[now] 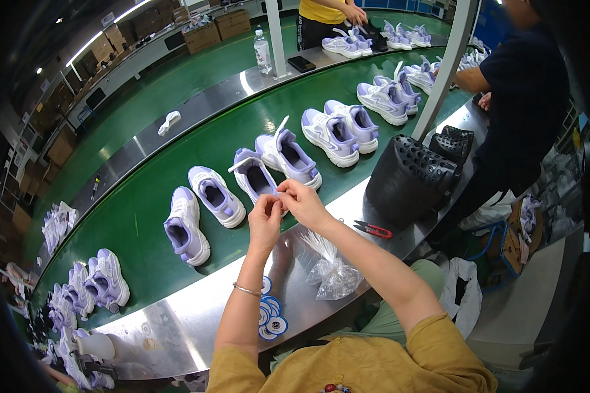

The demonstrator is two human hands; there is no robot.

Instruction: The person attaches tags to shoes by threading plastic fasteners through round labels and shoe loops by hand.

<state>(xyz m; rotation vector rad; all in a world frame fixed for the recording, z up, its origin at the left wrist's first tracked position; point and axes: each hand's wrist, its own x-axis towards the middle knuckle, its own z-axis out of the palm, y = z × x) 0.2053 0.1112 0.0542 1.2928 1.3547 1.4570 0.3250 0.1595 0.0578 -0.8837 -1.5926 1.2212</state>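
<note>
Two bare hands meet near the middle of the view, the left hand (265, 226) and the right hand (305, 206) with their fingertips brought close together. On each, the thumb and fingers are closed in a pinch; whatever may sit between them is too small to make out. They overlap the heel end of a white-and-lavender shoe (245, 158), and whether they touch it I cannot tell. This shoe lies on the green belt (137, 229), toe pointing away from the person, its tongue pulled outward. Its mate (305, 173) sits just beside it on the right, tongue standing up.

Another pair of shoes (189, 223) is near on the left, and a further pair (331, 135) on the right, all on the belt. Along its near edge runs a metal bench (157, 334). On the bench, between the forearms, a clear plastic bag (334, 278) lies with thin white strands (320, 243) at its top. Round blue-and-white tags (276, 325) overlap in a small heap beside the left forearm, which wears a bracelet (247, 289). Red-handled snips (375, 230) lie beyond the right forearm, near a black perforated container (403, 180).
</note>
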